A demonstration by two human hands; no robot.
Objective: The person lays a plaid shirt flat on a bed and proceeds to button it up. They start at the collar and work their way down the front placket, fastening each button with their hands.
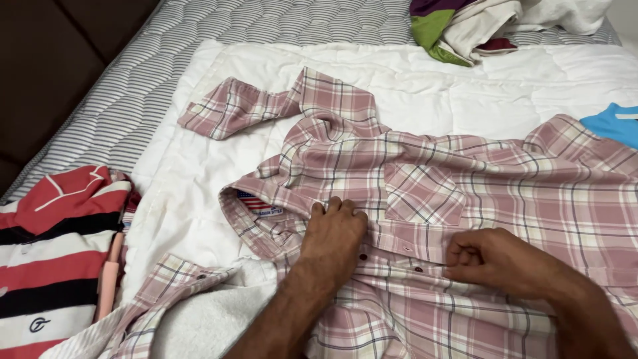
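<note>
Pink-and-cream plaid cotton button-up shirt [425, 193] spread front-up on white quilted blanket [199, 173], collar toward left. Left hand [335, 236] flat, fingers together, pressing placket just below collar. Right hand [495, 259] curled narrow, pinching placket edge near a dark button [418, 269]. Likely risk: placket sliding or bunching between hands if left pressure eases, misaligning button and hole. Red, white and black striped garment [53, 252] at left, well apart.

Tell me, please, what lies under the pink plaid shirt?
The pink plaid shirt lies on a white quilt, spread over a striped mattress. Something white and fluffy shows beneath its near edge; the rest is covered.
</note>
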